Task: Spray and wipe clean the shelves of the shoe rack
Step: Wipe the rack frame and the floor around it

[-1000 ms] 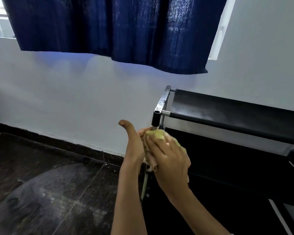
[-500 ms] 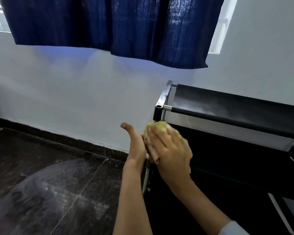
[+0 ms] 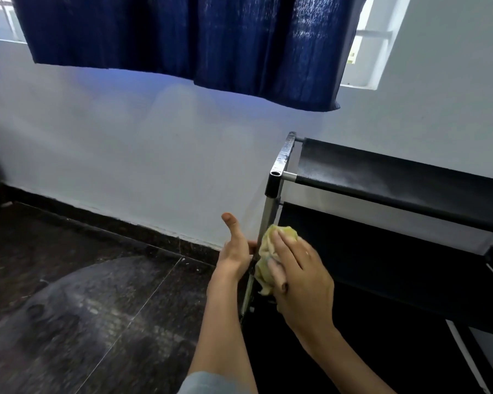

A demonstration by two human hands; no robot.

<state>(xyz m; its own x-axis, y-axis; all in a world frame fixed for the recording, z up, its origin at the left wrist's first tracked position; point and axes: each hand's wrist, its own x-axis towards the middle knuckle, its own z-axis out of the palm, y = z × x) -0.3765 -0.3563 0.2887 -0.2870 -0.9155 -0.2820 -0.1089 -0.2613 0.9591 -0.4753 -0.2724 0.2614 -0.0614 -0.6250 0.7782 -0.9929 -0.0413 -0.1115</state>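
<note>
Two hands worked the front-left upright of the shoe rack [image 3: 396, 194]. The right hand [image 3: 299, 277] pressed a crumpled yellow-green cloth [image 3: 268, 251] against the metal post [image 3: 264, 223], its fingers lying nearly straight over the wad and its thumb tucked against the cloth's lower edge. The left hand [image 3: 236, 253] braced the other side of the post, thumb raised and spread away; its fingers went behind the tube, so whether they curled round it could not be told.

Compared with a second earlier, the cloth had slid down the post: it had been bunched just under the black corner joint [image 3: 273, 184], and now a bare stretch of tube showed between joint and cloth. That suggests a downward wiping stroke on the frame rather than on a shelf.

Beyond the hands, the top fabric shelf [image 3: 410, 177] carried a pale, dusty or misted sheen, and the shelf below it [image 3: 382, 245] looked dark. Behind stood a white wall under a blue curtain [image 3: 182, 38], with dark floor tiles [image 3: 69, 294] to the left. The shelves themselves probably remained to be wiped.
</note>
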